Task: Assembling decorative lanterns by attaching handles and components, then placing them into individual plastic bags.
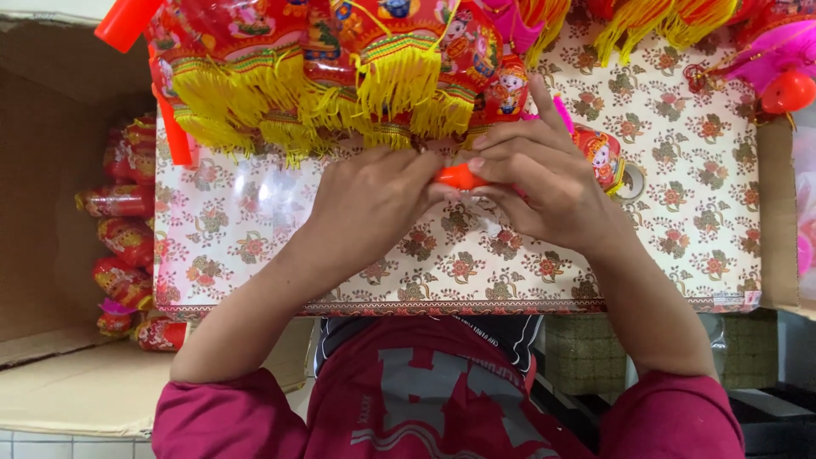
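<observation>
My left hand [370,204] and my right hand [535,183] meet over a floral-patterned board [680,195]. Both pinch a small orange plastic piece [457,177] between their fingertips. Thin clear plastic film [489,217] hangs just below it. Right behind my right hand lies a red lantern part with a cartoon figure [599,153]. A row of red paper lanterns with yellow fringe [340,68] lies across the far edge of the board, touching my knuckles.
An open cardboard box [51,195] at the left holds several wrapped red lanterns [127,246]. An orange handle [123,21] sticks out top left. Pink and red ornaments [778,68] sit at the top right. Below the board are my maroon shirt and a woven stool [586,353].
</observation>
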